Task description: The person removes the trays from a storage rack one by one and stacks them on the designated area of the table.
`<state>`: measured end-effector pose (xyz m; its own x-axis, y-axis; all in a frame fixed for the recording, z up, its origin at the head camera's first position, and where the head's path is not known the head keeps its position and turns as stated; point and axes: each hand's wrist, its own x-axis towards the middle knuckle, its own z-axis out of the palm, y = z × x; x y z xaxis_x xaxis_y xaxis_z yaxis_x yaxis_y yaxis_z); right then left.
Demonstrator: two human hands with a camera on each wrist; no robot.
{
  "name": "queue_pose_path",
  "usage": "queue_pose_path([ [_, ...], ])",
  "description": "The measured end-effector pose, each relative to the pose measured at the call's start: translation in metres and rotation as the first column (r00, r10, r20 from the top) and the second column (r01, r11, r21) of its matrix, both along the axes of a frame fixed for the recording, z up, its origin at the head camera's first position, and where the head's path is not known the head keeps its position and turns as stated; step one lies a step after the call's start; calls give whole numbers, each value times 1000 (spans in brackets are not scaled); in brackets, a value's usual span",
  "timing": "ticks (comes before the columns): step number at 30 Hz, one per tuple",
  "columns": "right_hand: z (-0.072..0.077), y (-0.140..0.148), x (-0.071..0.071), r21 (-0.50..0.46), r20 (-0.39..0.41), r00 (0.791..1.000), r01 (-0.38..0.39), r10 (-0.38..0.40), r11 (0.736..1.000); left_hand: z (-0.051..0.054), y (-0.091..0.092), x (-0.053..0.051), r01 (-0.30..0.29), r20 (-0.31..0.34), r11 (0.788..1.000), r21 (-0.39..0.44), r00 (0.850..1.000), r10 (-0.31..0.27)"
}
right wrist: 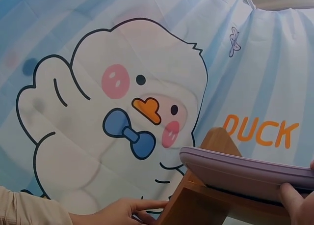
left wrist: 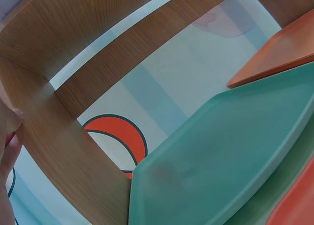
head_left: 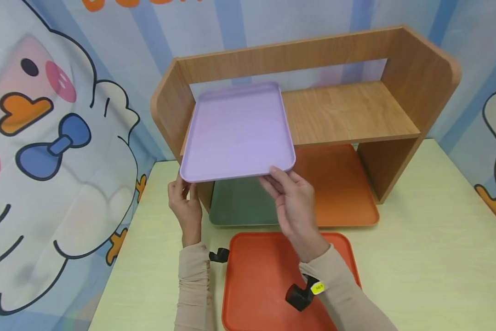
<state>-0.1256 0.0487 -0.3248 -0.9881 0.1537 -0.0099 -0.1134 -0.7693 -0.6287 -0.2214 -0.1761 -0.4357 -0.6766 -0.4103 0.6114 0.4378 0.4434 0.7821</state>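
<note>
A lilac tray lies tilted over the left part of the wooden shelf's upper board, its front edge jutting out. My right hand pinches its front right corner, thumb on the rim and fingers beneath. At the front left corner is my left hand, fingers up under the edge; its exact contact is hidden. In the right wrist view the lilac tray appears edge-on, with my right hand's fingers at its underside.
Beneath the shelf stand a green tray on the left and an orange tray on the right. A red-orange tray lies on the table in front, under my right forearm. A duck-printed curtain hangs behind.
</note>
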Motion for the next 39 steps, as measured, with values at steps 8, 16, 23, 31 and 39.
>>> queue_pose_path([
  [8,1,15,12,3,9,1000,-29,29,1000,-2,-1,-1,-3,-4,1000,5,1000,3],
  [16,0,35,23,21,-27,996,-82,83,996,-2,-2,-1,5,-7,1000,12,1000,-5],
  [23,-5,53,30,44,-54,988,-144,146,989,18,9,13,35,-58,999,29,998,-34],
  [31,-13,68,34,68,-104,979,-169,176,983,24,12,19,53,-77,999,14,996,-52],
  [39,-19,84,33,86,-148,966,-199,210,976,25,13,20,37,-56,999,6,998,-36],
])
